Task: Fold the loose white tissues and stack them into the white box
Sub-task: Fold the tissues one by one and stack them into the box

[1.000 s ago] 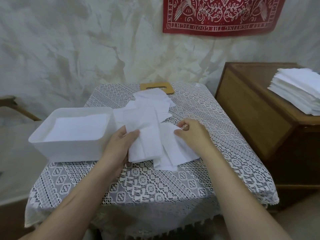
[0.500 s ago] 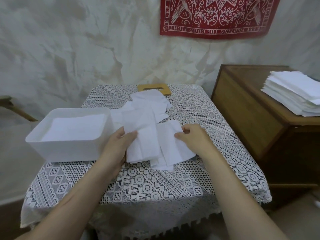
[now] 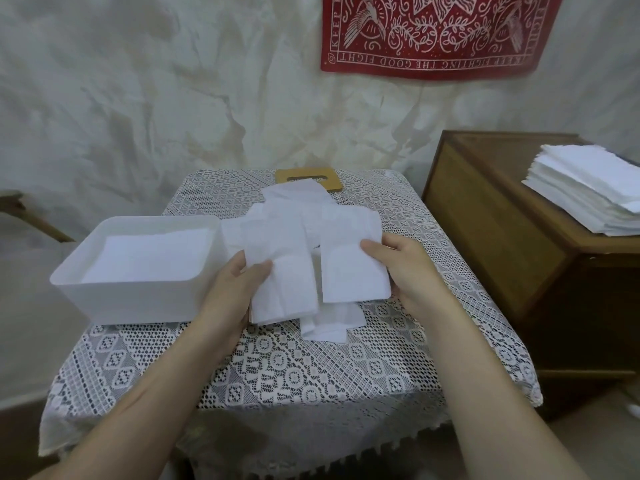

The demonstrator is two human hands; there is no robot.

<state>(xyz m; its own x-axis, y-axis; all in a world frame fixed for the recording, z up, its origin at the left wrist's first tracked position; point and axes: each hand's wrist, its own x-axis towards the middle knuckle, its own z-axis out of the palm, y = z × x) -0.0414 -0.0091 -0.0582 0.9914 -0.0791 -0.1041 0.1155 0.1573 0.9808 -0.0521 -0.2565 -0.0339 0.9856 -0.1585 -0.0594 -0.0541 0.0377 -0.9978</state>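
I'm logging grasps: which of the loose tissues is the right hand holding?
The short folded tissue farthest right; the right hand pinches its right edge. The longer tissue beside it is in the left hand.

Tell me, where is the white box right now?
In the head view, the box sits on the left side of the table, just left of the loose tissues and beside the left hand.

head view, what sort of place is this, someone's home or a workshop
Most likely a room in a home: a lace tablecloth on the work surface, a red printed cloth hung up behind it, and a wooden cabinet bearing a stack of white tissues.
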